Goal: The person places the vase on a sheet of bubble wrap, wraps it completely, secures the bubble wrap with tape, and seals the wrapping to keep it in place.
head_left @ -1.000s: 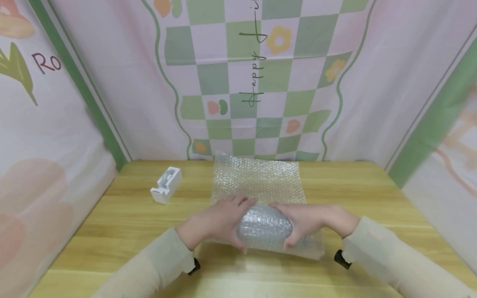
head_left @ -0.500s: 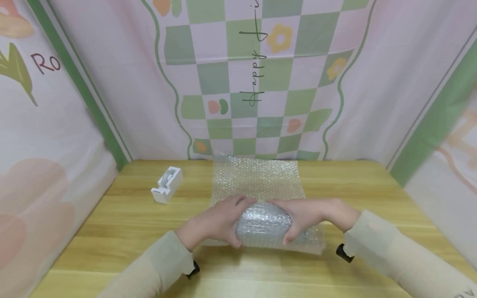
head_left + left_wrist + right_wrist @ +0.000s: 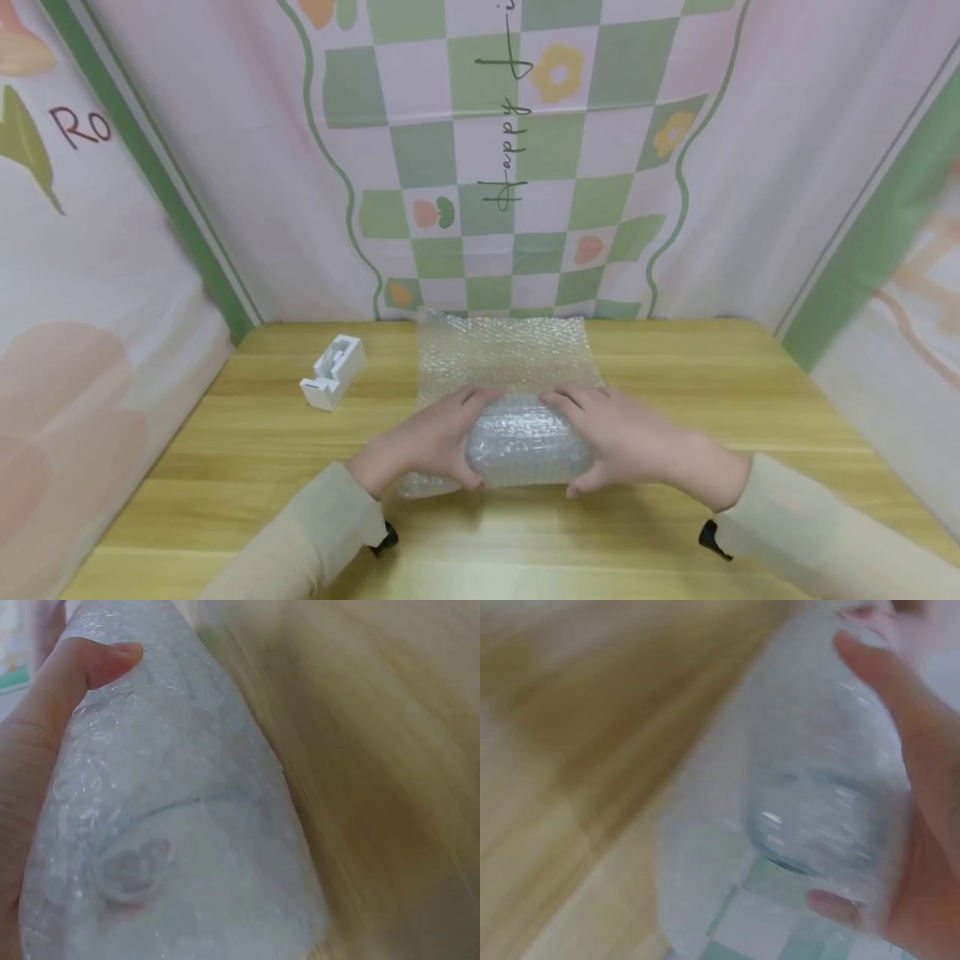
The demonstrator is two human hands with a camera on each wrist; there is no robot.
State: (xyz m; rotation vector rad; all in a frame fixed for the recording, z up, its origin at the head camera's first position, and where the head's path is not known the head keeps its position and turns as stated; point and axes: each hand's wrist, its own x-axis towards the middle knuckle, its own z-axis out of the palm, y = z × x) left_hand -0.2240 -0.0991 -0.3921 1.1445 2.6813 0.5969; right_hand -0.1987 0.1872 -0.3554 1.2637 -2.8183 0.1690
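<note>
A roll of bubble wrap [image 3: 525, 442] lies crosswise on the table, wound around a clear glass vessel [image 3: 814, 825] whose rounded end shows through the plastic in the right wrist view. My left hand [image 3: 431, 442] grips the roll's left end, thumb on the near side and fingers over the top. At the other end my right hand [image 3: 630, 437] holds it the same way, thumb low in front. Behind the roll, the unrolled bubble wrap sheet [image 3: 506, 354] stretches flat toward the back edge. A loose flap sticks out below my left hand.
A white tape dispenser [image 3: 333, 372] stands on the wooden table [image 3: 247, 467], back left. Printed curtains [image 3: 510, 150] with a green check pattern hang behind the table and along both sides. Dark wrist straps [image 3: 384, 540] show under the sleeves.
The roll has moved slightly back, toward the flat sheet. My right hand has spread over the right end, and the loose flap beyond it has gone from view. Both hands keep hold.
</note>
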